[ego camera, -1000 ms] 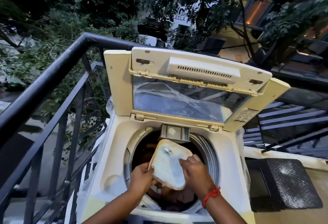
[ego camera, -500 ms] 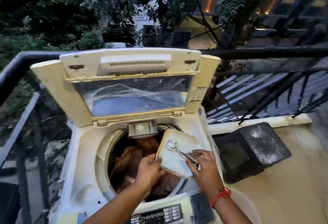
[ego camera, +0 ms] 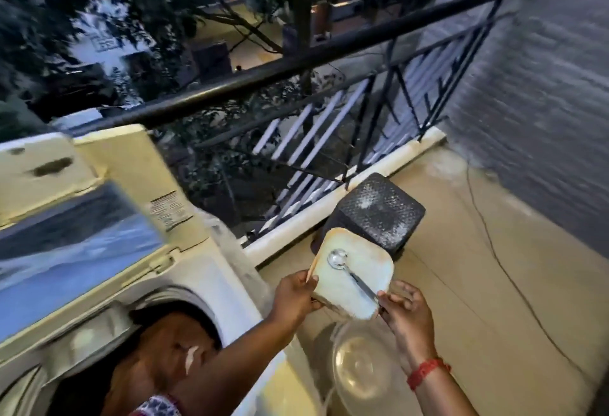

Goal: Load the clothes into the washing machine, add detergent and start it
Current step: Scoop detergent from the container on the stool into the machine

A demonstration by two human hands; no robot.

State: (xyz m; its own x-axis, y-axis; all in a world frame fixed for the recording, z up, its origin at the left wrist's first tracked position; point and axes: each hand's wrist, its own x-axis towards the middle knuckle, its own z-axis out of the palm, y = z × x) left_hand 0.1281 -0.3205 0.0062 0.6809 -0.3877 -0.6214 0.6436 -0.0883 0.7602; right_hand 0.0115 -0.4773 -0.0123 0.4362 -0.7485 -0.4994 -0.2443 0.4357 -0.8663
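A cream top-loading washing machine (ego camera: 211,284) fills the lower left, its lid (ego camera: 82,204) standing open. Brown clothes (ego camera: 158,359) lie in the drum. To the right of the machine, above the floor, my left hand (ego camera: 295,297) grips the left edge of a cream detergent box (ego camera: 354,279). A metal spoon (ego camera: 351,272) lies across the box's top. My right hand (ego camera: 407,313) pinches the spoon's handle at the box's near right corner.
A black stool (ego camera: 379,209) stands on the tan balcony floor just beyond the box. A clear plastic bowl (ego camera: 362,366) sits on the floor below my hands. A black metal railing (ego camera: 296,66) runs behind, a grey wall (ego camera: 534,119) is at right, and a thin cable (ego camera: 514,280) crosses the floor.
Both hands have carried the box and spoon from over the drum to the right, off the machine and above the floor. My view has swung right with them.
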